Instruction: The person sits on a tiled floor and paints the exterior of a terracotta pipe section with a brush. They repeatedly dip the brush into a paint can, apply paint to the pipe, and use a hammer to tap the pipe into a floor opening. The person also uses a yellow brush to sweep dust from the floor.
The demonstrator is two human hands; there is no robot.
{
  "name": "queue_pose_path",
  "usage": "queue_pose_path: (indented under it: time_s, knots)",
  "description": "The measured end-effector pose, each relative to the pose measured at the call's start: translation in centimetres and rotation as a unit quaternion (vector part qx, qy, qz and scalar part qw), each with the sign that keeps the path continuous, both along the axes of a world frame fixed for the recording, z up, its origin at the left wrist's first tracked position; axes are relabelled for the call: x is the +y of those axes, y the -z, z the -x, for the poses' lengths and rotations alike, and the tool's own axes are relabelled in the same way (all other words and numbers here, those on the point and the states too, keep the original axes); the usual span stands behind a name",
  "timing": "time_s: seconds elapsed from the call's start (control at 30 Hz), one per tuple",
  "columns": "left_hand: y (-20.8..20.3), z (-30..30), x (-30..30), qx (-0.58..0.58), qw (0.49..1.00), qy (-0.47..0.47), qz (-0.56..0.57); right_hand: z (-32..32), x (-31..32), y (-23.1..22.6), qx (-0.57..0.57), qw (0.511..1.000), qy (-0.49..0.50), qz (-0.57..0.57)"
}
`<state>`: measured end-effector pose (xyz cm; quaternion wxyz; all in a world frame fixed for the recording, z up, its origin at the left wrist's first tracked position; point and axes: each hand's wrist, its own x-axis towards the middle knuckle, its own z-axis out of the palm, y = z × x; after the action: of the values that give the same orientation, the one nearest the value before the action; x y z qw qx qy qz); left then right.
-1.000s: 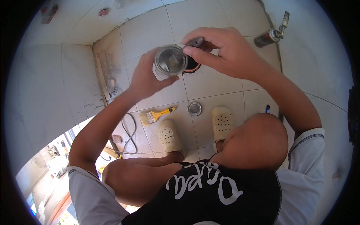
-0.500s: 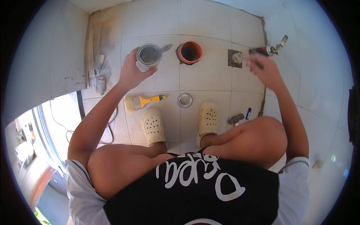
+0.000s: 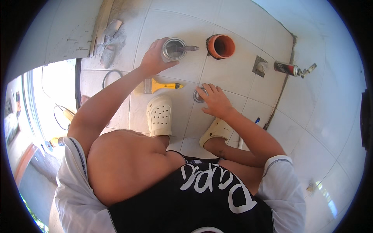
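My left hand [image 3: 155, 58] is wrapped round an open metal can [image 3: 173, 49]. A dark, flat-ended stick or handle [image 3: 190, 48] juts over the can's right rim; its other end is inside. Over a round metal lid [image 3: 199, 95] on the floor, my right hand [image 3: 215, 101] has its fingers apart, the fingertips at the lid's edge and partly covering it. A wide paintbrush with a yellow handle [image 3: 165, 85] lies left of the lid, its bristles partly behind my left forearm.
An orange pipe [image 3: 221, 46] rises from the tiled floor. Right of it are a square cutout [image 3: 259, 66] and a canister with a metal nozzle [image 3: 286, 68]. Rubble [image 3: 108, 54] lies at the left wall. Cream clogs [image 3: 159, 116] are on my feet.
My right hand has come from beside the canister, leftward and nearer, to the lid. The view has turned, and my left hand still holds the can.
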<state>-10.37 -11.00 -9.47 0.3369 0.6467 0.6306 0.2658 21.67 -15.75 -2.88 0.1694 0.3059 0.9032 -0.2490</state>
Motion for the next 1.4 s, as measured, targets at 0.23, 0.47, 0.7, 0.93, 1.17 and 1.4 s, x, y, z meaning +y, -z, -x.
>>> queue_pose_path:
  time_s: [0.23,0.47,0.7,0.93,1.17,1.4]
  knots:
    - [0.1,1.1,-0.2,-0.034,0.999,0.038,0.001,0.4,-0.6,3.6,0.015,0.995,-0.051,-0.085]
    - [0.1,3.7,0.1,-0.022,0.996,0.091,-0.004,3.9,1.5,-1.0,0.096,0.995,-0.033,0.017]
    - [1.0,5.4,0.5,0.071,0.991,0.094,-0.062,9.7,7.3,-6.8,0.308,0.942,0.036,-0.130]
    - [1.2,5.7,0.8,0.064,0.994,-0.043,-0.072,13.2,11.0,-3.9,0.246,0.938,0.057,-0.239]
    - [0.8,5.5,1.1,0.052,0.993,-0.067,-0.083,12.8,11.0,-2.8,0.200,0.949,0.050,-0.240]
    - [-0.7,4.9,2.6,-0.026,0.994,-0.033,-0.099,12.8,10.6,-2.3,0.169,0.965,0.079,-0.186]
